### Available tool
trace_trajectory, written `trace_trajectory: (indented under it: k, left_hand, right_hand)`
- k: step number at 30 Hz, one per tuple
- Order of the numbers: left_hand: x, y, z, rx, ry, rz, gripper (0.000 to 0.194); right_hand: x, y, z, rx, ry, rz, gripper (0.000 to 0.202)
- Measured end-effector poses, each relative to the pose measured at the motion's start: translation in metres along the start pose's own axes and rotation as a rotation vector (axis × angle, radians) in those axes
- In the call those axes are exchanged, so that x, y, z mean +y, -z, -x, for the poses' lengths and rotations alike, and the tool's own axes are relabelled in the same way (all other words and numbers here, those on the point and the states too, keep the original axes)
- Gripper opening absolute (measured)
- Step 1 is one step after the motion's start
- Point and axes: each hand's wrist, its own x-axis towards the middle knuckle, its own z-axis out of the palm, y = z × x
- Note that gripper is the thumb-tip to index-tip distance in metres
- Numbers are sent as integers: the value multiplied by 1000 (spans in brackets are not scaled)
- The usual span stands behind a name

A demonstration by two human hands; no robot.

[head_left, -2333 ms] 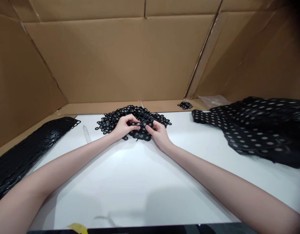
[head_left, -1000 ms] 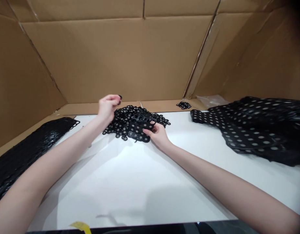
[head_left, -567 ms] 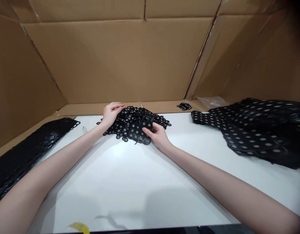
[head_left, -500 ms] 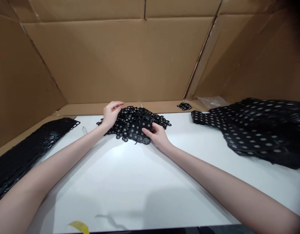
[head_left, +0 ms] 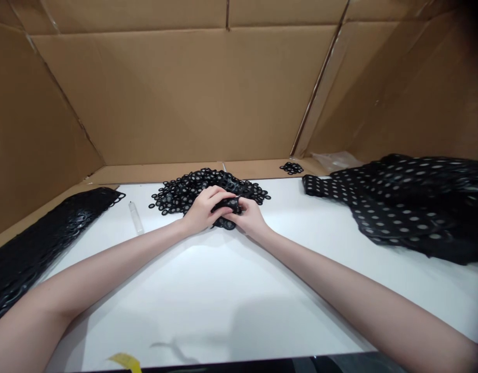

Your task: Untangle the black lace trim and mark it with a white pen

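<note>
Black dotted sheet [head_left: 225, 224], at the near edge of a heap of rings [head_left: 176, 192], is now pinched by both hands: the left hand [head_left: 204, 209], back from the heap's left side, closes beside the right hand [head_left: 251, 215], restoring a two-handed hold.

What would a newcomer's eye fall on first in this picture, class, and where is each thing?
Probably the left hand and right hand, close together near the centre, both holding a black dotted piece in front of a heap of small black rings. Next, perhaps, the large black sheet with pale dots on the right of the white table and the long black bundle on the left.
</note>
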Motion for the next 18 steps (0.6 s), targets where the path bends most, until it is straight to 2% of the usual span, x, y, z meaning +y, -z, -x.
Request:
trace_trajectory:
  k: [5, 9, 18]
  left_hand:
    - [1, 1, -1, 47, 53, 40, 15]
    - [3, 0, -3, 33, 88, 94, 20]
    - [7, -3, -4, 69, 103, 25, 7]
  right_hand:
    - [-4, 1, 2, 41, 10, 121, 30]
    - [-2, 2, 3, 15, 5, 121, 21]
    - [-1, 1, 3, 25, 12, 208, 28]
